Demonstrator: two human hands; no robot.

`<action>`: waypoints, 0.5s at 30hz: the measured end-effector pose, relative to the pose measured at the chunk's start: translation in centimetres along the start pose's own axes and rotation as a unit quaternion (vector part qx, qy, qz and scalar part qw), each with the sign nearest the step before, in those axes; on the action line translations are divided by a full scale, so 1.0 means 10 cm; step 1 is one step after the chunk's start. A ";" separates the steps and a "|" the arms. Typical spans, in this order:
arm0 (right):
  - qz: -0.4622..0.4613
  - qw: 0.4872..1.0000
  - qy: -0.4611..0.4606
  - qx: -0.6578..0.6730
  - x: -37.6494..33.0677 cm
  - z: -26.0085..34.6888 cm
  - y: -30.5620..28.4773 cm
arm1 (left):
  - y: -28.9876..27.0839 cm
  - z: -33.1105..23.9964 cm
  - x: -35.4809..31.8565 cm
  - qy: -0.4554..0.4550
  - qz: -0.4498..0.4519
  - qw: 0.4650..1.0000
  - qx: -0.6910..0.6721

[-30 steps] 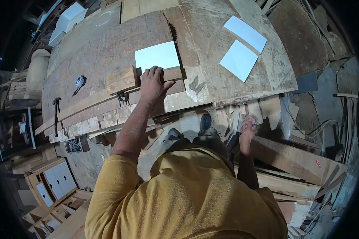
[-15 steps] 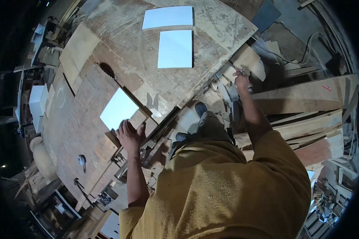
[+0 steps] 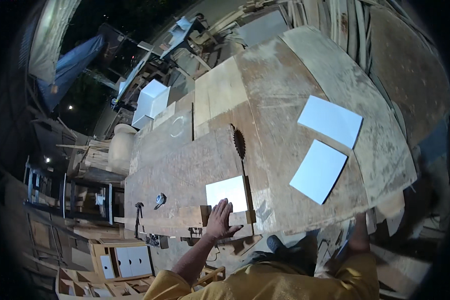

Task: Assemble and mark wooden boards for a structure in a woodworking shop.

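Observation:
My left hand (image 3: pixel 221 220) lies with fingers stretched and thumb spread across the near edge of a small white panel (image 3: pixel 225 191) and the wood piece beside it. The panel lies flat on the wooden saw table (image 3: pixel 185 165). Just beyond it, a toothed circular saw blade (image 3: pixel 239 142) stands up through the tabletop, in line with the panel's right side. My right forearm (image 3: pixel 359 237) reaches to the table's near right edge; the fingers there are hidden, so what they touch does not show. A wooden block (image 3: pixel 202 215) sits directly left of my left hand.
Two more white panels, one farther (image 3: pixel 331 120) and one nearer (image 3: pixel 318 171), lie on the right of the table. A round tape measure (image 3: pixel 159 200) and a dark clamp (image 3: pixel 138 215) are at left. A white-fronted cabinet (image 3: pixel 130 261) stands below left.
The view has swung left and up, showing more of the far table and yard. My left hand stays at the panel. The right hand, visible before beside the table, is now hidden.

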State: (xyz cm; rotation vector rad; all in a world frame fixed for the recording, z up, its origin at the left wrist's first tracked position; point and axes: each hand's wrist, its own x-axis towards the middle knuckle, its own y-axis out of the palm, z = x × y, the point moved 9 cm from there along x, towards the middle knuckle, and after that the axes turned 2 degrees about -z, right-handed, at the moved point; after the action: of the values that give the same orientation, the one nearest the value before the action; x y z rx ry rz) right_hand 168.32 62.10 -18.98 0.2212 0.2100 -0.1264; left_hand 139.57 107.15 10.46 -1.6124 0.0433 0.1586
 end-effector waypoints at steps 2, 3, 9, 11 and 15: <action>0.014 0.998 -0.027 -0.058 -0.03 -0.01 -0.07 | 0.01 0.03 0.03 0.018 -0.024 1.000 -0.001; 0.017 0.995 -0.040 -0.088 -0.01 -0.02 -0.08 | 0.01 0.03 0.05 0.016 -0.022 1.000 -0.015; 0.089 0.949 -0.069 -0.293 -0.88 -1.58 -1.79 | 0.06 0.14 -0.03 0.016 -0.067 0.996 -0.050; 0.145 0.902 -0.064 -0.401 -0.80 -1.78 -2.58 | 0.12 0.27 -0.09 0.034 -0.096 0.993 -0.061; 0.204 0.786 -0.033 -0.583 -0.66 -1.95 -2.93 | 0.12 0.31 0.14 0.064 -0.112 0.987 -0.099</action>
State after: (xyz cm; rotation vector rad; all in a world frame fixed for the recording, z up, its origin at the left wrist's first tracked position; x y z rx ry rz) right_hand 153.82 38.94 -42.13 -0.9875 0.1342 0.4389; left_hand 140.56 110.25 8.96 -1.8118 -0.0556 -0.1179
